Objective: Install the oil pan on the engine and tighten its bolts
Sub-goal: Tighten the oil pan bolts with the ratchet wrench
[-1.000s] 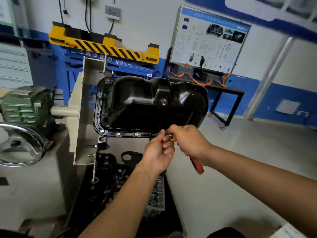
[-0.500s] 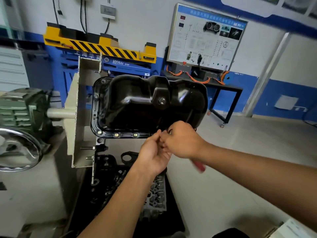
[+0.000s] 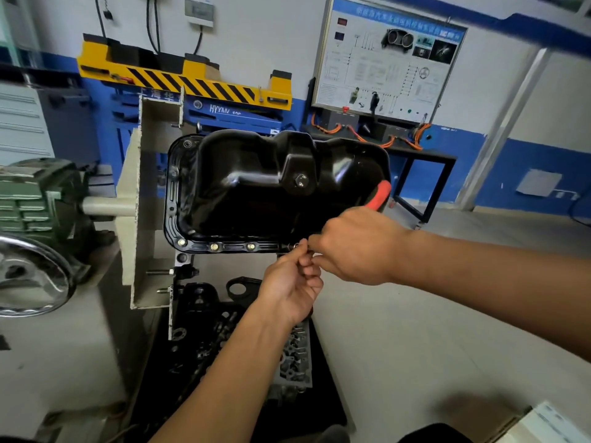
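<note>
White and blue workshop walls are closing off the far side, with a yellow-and-black striped lift standing far left and a wiring training board hanging far right; pale floor is spreading out to the right.

At mid-left a cream engine stand with a green gearbox and a chrome handwheel is carrying the engine. The black oil pan is sitting against it, sump bulging toward the viewer and drain plug showing. Three seated bolts are shining along its near flange.

The left hand is reaching up from below, fingertips pinching a small bright bolt at the flange's near right edge. The right hand is curling round a red-handled tool, its handle sticking up past the pan's right end.

The pan is looking like stiff pressed steel, glossy and probably slick, moderately heavy; the flat flange rim is offering the safest hold. The bolt is tiny and likely to slip, and dark engine parts are lying below where it could vanish.
</note>
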Available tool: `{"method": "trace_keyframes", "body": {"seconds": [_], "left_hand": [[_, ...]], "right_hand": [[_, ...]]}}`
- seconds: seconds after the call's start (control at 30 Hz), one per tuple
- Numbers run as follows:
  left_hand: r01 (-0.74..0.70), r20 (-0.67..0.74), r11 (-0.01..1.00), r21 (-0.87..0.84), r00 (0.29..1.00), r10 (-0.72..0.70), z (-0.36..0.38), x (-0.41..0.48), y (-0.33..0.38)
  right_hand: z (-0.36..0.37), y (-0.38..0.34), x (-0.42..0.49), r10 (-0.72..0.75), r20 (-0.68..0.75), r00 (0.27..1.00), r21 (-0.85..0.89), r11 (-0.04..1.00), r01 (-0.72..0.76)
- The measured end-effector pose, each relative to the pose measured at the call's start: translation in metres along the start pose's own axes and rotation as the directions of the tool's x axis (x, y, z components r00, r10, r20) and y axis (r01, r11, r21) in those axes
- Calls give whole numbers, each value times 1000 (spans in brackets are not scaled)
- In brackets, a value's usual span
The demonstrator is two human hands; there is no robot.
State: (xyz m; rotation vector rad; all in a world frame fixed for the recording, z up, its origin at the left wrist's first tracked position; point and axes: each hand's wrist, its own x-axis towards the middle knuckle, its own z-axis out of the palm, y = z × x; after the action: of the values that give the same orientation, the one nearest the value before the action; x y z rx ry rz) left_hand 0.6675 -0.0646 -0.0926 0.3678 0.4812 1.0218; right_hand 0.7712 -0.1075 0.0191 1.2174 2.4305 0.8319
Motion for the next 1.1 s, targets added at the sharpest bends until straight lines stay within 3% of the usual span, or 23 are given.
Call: {"method": "trace_keyframes", "body": {"seconds": [0.07,0.1,0.13,0.17,0.2,0.23,0.3,0.37,0.43,0.47,0.5,0.53,0.57,0.63,0.73,0.77,0.8,0.87,0.9,0.93,0.97,1.03,1.1], "left_hand": [[0,7,1000,-4,1000,0,0,-1,0],[-3,15,1000,-14,1000,3,0,-1,0],[-5,27,1000,-30,1000,6,0,-2,1],[-5,48,999,-46,999,7,1,-2,2],[0,74,999,-43,997,3,1,-3,2],[2,94,1000,-13,996,-1,2,-3,3],[-4,91,997,79,996,-3,1,-4,2],[-10,39,993,116,999,5,2,-5,2],[-11,-13,997,81,1000,12,3,-3,2],[-11,-37,998,59,999,13,4,-2,2],[-9,-56,999,53,998,12,4,-1,2],[-4,-69,998,58,998,8,5,0,2],[3,-72,998,64,997,2,7,0,3],[19,-69,997,78,997,-14,9,0,2],[40,-51,997,62,998,-37,8,-1,0],[49,-31,998,41,998,-47,6,-1,-1],[55,-14,998,9,998,-55,5,-2,-2],[50,-4,998,-47,999,-50,3,-4,-1],[45,13,997,-62,999,-45,1,-4,0],[40,35,996,-77,999,-38,1,-4,0],[29,46,996,-80,999,-25,0,-4,-1],[1,23,999,-53,1000,1,1,-3,-4],[-14,-34,999,-44,999,12,2,-1,-6]], "right_hand": [[3,-5,3,135,4,991,197,971,-133],[4,-9,3,264,44,964,411,875,-258],[4,-15,3,403,129,906,696,614,-372],[4,-24,3,494,263,829,891,204,-405],[4,-33,5,513,420,748,906,-198,-373],[3,-41,8,489,530,693,831,-464,-308],[5,-54,12,455,620,639,718,-657,-230],[3,-57,13,455,628,631,715,-658,-237],[-1,-48,8,467,551,692,812,-493,-313],[-1,-41,3,476,448,757,894,-239,-379],[0,-31,-2,467,299,832,887,185,-423],[4,-22,-4,411,138,901,674,628,-389],[8,-15,-5,300,13,954,318,903,-288],[8,-9,-3,114,-93,989,-83,989,-122],[12,-14,3,113,-85,990,-23,993,-115],[12,-19,5,210,-77,975,151,969,-197],[9,-24,7,356,26,934,430,839,-332],[5,-33,12,541,335,772,861,156,-483],[5,-37,15,538,484,690,871,-223,-437],[4,-40,17,494,587,642,796,-497,-346],[3,-41,18,454,637,623,722,-634,-277],[3,-41,16,412,656,632,685,-676,-270],[4,-35,12,440,609,661,766,-542,-345]]}}
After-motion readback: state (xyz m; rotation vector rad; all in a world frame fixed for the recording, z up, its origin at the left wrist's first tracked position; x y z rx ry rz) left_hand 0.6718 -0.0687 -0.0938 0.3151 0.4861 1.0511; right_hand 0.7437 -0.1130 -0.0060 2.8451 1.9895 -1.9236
